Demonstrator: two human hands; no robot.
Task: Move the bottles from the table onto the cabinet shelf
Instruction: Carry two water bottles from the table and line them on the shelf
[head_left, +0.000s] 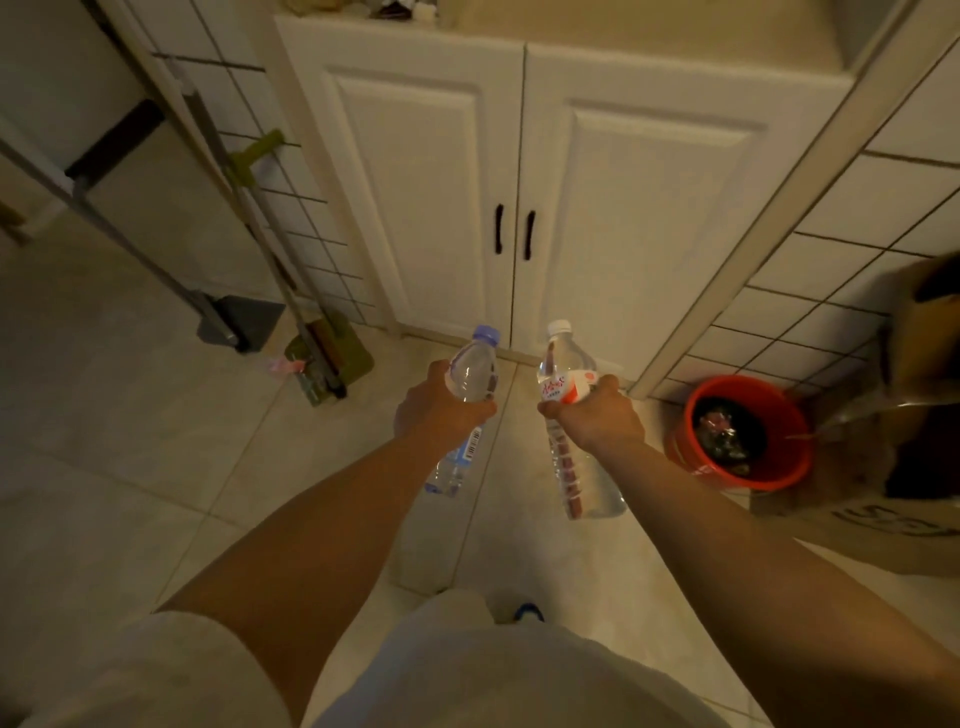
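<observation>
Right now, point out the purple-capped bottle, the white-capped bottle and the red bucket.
purple-capped bottle (474, 371), head view, clear shoulder
white-capped bottle (563, 358), head view, upper body
red bucket (691, 415), head view, left rim

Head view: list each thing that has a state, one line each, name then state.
left hand: grips the purple-capped bottle
right hand: grips the white-capped bottle
purple-capped bottle: capped, held above the floor
white-capped bottle: capped, held above the floor
cabinet doors: both closed
red bucket: open-topped, dark contents inside
</observation>
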